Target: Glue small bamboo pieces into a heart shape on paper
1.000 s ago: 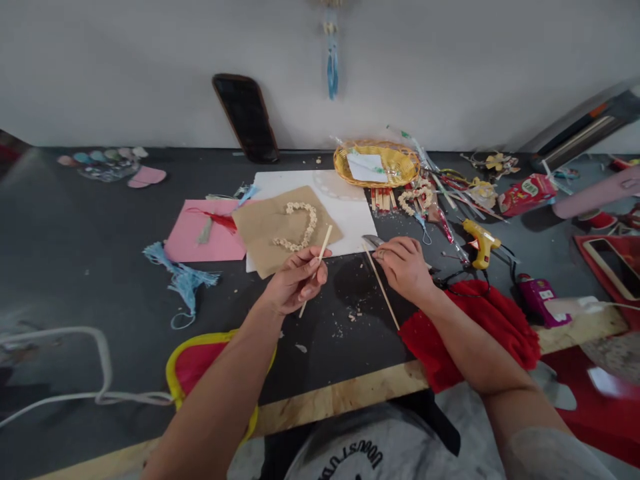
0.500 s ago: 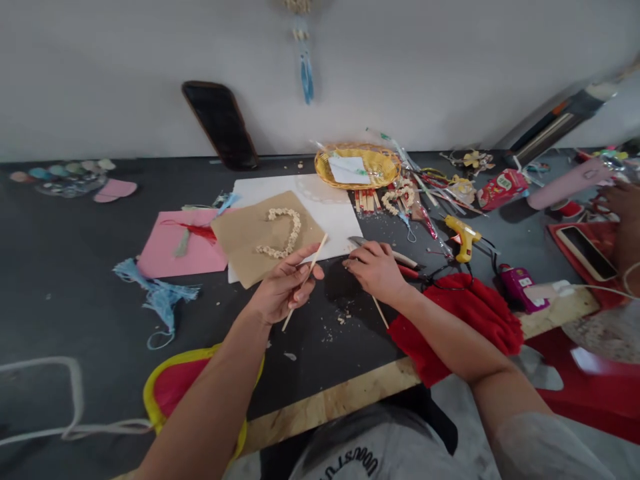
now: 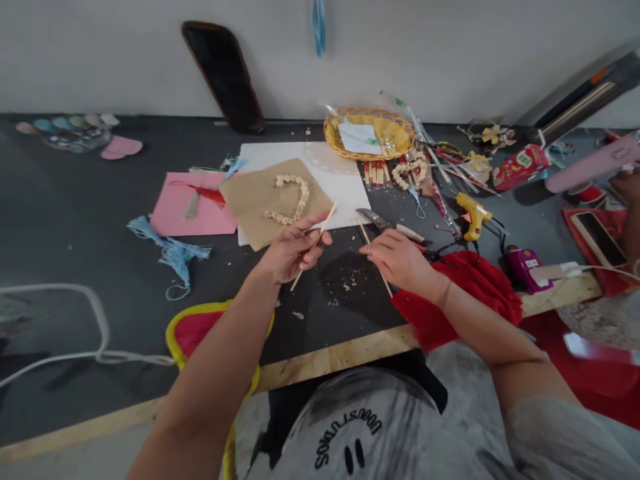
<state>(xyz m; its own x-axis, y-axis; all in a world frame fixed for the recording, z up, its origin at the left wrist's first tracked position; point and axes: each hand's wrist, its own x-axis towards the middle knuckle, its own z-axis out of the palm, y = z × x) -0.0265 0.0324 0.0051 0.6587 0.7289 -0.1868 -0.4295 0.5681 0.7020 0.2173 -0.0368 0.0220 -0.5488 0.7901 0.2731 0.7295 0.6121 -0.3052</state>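
Near the centre of the frame, the left hand (image 3: 296, 250) pinches a thin stick (image 3: 327, 221); the right hand (image 3: 397, 260) closes over a second stick (image 3: 385, 283), just beside the pruning shears (image 3: 395, 228)

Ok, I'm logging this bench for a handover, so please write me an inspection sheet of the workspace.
Surface: dark tabletop, pale crumbs scattered between the hands.
Job's things: thin stick held up; second stick slanting past the right hand; curved pale garland on brown paper.
Clutter: wicker basket, yellow glue gun, red carton, blue tassels.
Hands: left hand grips the thin stick; right hand's fingers at the second stick, grip unclear.
Cables: white cable at left, another white cable at right.
Surroundings: dark phone leaning on the wall; another person's hand at the right edge.
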